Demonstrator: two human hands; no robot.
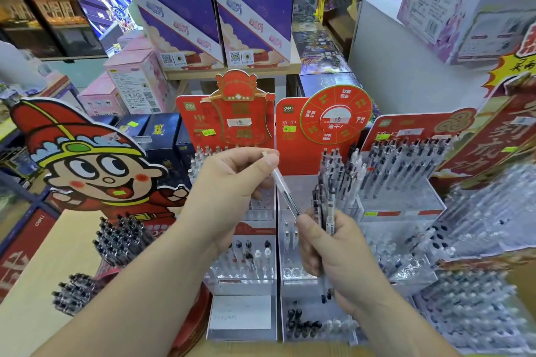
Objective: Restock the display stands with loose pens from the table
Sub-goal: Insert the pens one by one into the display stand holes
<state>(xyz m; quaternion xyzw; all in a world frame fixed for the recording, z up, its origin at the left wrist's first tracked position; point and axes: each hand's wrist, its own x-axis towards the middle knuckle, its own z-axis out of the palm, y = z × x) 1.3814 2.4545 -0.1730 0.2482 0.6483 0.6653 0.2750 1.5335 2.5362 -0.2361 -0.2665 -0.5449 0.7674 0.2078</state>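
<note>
The right hand grips a bundle of pens upright as ready supply, while the left hand pinches one pen above the half-empty stand, probably to slot it in

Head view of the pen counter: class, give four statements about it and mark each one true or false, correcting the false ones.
1. The left hand pinches a single pen. True.
2. The right hand is empty. False: it grips a bundle of pens.
3. A cartoon cutout stands left of the display stands. True.
4. The boxes on the shelf behind are green. False: they are purple and white.
</note>
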